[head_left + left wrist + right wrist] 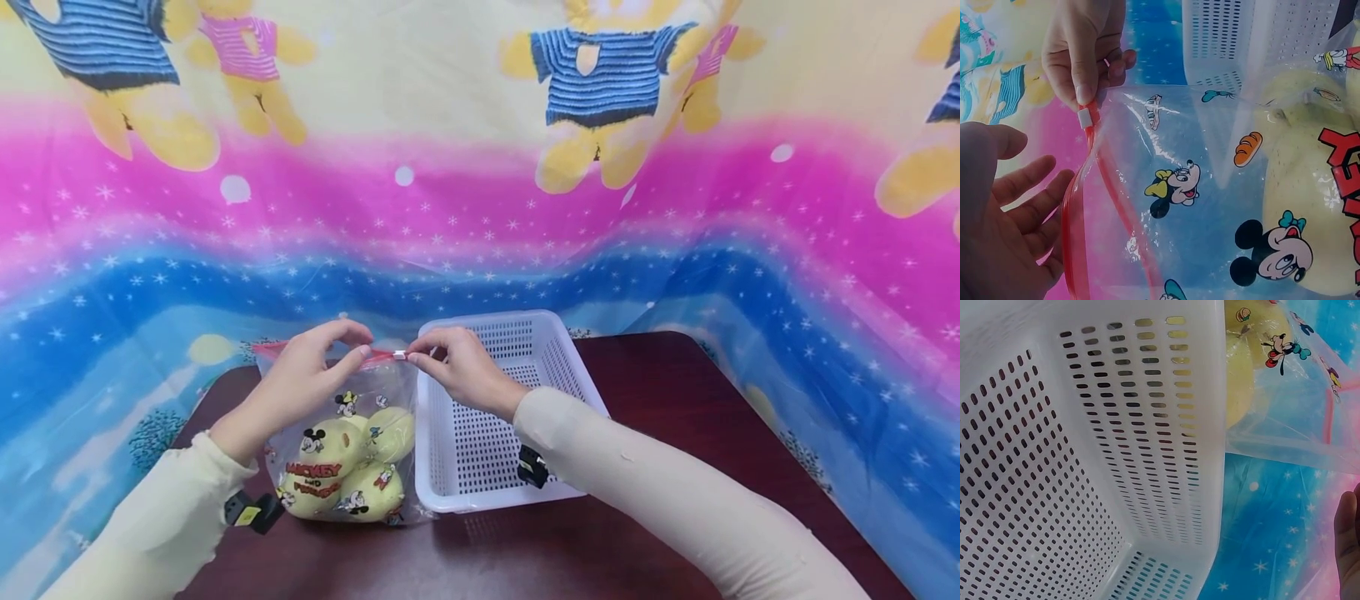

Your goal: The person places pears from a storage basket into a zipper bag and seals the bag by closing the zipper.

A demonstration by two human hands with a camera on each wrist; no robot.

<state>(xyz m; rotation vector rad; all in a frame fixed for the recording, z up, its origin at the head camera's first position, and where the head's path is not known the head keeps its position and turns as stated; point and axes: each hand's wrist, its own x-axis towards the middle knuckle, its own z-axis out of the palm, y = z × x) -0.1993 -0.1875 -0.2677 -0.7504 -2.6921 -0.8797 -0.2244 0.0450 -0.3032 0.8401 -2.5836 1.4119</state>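
Observation:
A clear zip bag (378, 387) with a red zip edge (1072, 231) and cartoon prints stands at the left of the table. Inside it are several round, pale yellow fruits (327, 446) that look like pears. At the bag's top right corner, my right hand (468, 371) pinches the red edge beside the white slider (1085, 119) between thumb and fingers. My left hand (303, 379) is by the middle of the top edge, thumb and index finger apart. Its loosely bent fingers (1029, 219) lie close against the red edge; whether they touch it is unclear.
A white perforated basket (423, 450) sits right beside the bag, under my right forearm. Both rest on a dark red-brown table (675, 417). Behind it hangs a curtain (465, 208) printed with bears and snowflakes.

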